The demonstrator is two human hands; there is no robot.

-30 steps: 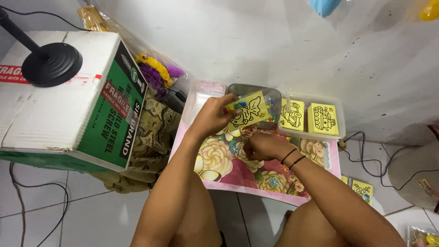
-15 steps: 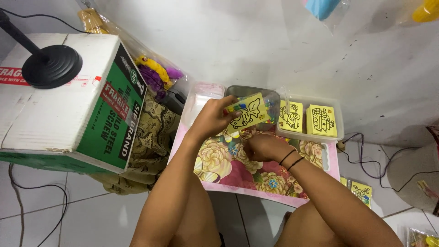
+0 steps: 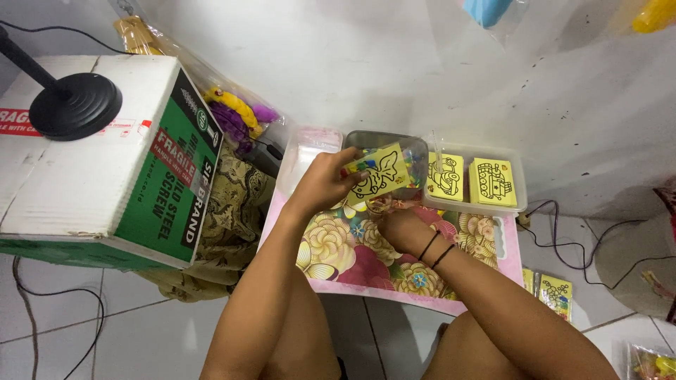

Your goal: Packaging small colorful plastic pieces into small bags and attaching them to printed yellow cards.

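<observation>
My left hand (image 3: 325, 180) holds up a yellow card with a black line drawing (image 3: 379, 173), tilted, above the back of a small floral tray table (image 3: 366, 264). My right hand (image 3: 398, 229), with dark bands on the wrist, rests just under the card, fingers curled against its lower edge; whether it grips something small I cannot tell. Behind the card stands a grey tub (image 3: 415, 151) holding small coloured pieces. To its right a clear tray (image 3: 520, 188) holds two stacks of yellow drawing cards (image 3: 470, 179).
A big white and green cardboard box (image 3: 113, 162) with a black round stand base (image 3: 74, 105) on top fills the left. Patterned cloth (image 3: 236, 204) lies beside it. More yellow cards (image 3: 553, 290) and cables (image 3: 563, 225) lie on the tiled floor at right.
The left hand has kept the yellow card raised, shifting it slightly. The right hand stays under the card's lower edge.
</observation>
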